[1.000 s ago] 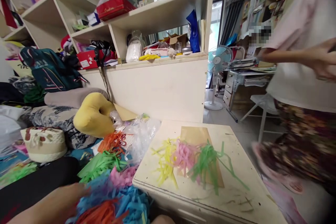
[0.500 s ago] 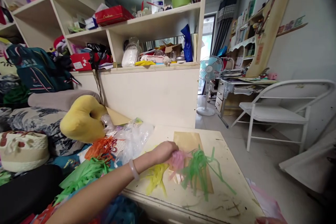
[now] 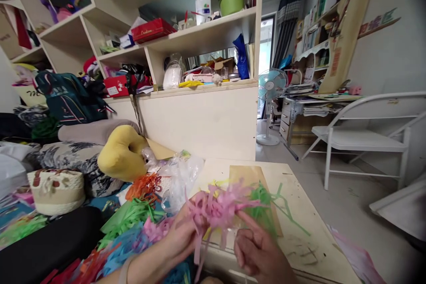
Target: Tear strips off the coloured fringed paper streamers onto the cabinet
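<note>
A loose bunch of pink paper strips (image 3: 216,208) is held up by my left hand (image 3: 186,226), whose fingers are closed round its left side. The strips spread out and some hang below the hand. From the right, my right hand (image 3: 256,244) reaches to the bunch; its index finger is stretched out and touches the strips, and the other fingers are loosely bent with nothing visible in them. Behind the hands, green strips (image 3: 262,204) lie on brown paper (image 3: 246,173) on a cream tabletop (image 3: 296,213). Yellow strips (image 3: 218,184) are mostly hidden behind the pink ones.
Left of the tabletop are clear plastic bags (image 3: 186,182), orange strips (image 3: 144,186), more green strips (image 3: 133,215) and blue strips (image 3: 124,246). A yellow cushion (image 3: 121,155) and a woven bag (image 3: 58,191) lie further left. At right stands a white folding chair (image 3: 362,137).
My left hand has lifted the pink strips off the brown paper and brought them nearer. My right hand has come in from the lower right corner to the strips. The view has shifted slightly left.
</note>
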`<state>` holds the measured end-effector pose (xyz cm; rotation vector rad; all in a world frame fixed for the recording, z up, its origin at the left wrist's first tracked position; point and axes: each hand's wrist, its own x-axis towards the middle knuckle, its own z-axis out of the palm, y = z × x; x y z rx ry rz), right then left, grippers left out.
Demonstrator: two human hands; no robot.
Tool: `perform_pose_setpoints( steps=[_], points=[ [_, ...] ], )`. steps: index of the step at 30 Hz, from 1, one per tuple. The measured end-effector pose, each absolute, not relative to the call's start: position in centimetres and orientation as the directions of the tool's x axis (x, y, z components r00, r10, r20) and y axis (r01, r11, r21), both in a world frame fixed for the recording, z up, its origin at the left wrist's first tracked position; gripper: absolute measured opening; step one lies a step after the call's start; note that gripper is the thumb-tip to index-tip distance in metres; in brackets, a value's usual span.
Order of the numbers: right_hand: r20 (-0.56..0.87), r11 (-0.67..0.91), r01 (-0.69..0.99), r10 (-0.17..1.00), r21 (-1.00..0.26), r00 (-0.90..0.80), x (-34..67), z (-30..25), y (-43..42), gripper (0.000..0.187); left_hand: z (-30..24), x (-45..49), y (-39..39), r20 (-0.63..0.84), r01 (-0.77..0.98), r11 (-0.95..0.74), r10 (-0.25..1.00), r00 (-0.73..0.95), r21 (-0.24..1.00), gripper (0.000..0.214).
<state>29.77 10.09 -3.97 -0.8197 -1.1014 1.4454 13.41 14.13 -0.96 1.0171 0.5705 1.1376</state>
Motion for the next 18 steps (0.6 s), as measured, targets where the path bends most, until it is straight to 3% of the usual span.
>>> perform_pose_setpoints(
  steps=[3,5,7,9,11,15,18],
  points=[
    [0.116,0.076,-0.339,0.988,-0.938,-0.100,28.3,-3.3,11.2,0.044,-1.4,12.5,13.5,0.126,-0.395,0.088,0.866,0.485,0.915,0.027],
    [0.244,0.240,-0.144,0.970,-0.960,-0.011,28.6,-2.9,11.3,0.032,-1.4,11.2,14.1,0.129,-0.260,0.006,0.857,0.499,0.965,0.019],
    [0.425,0.419,0.148,0.905,-0.896,0.012,29.5,-2.4,10.8,0.020,-0.7,9.7,15.1,0.255,-0.159,-0.214,0.915,0.312,0.964,0.009],
    [0.556,0.522,0.397,0.831,-0.755,-0.035,30.2,-1.8,10.2,0.022,0.3,8.7,15.7,0.459,-0.086,-0.454,0.886,0.069,0.887,0.000],
    [0.585,0.538,0.535,0.805,-0.652,-0.097,30.4,-1.1,9.6,0.025,1.2,8.5,15.4,0.618,-0.007,-0.619,0.784,0.056,0.786,0.008],
    [0.526,0.544,0.557,0.823,-0.627,-0.213,29.0,-0.1,8.8,0.025,1.8,10.4,13.3,0.744,-0.020,-0.809,0.530,0.407,0.587,0.030],
    [0.489,0.573,0.448,0.819,-0.686,-0.300,28.3,0.3,8.3,0.026,1.5,11.5,12.1,0.778,-0.122,-0.835,0.433,0.456,0.537,0.023]
  ],
)
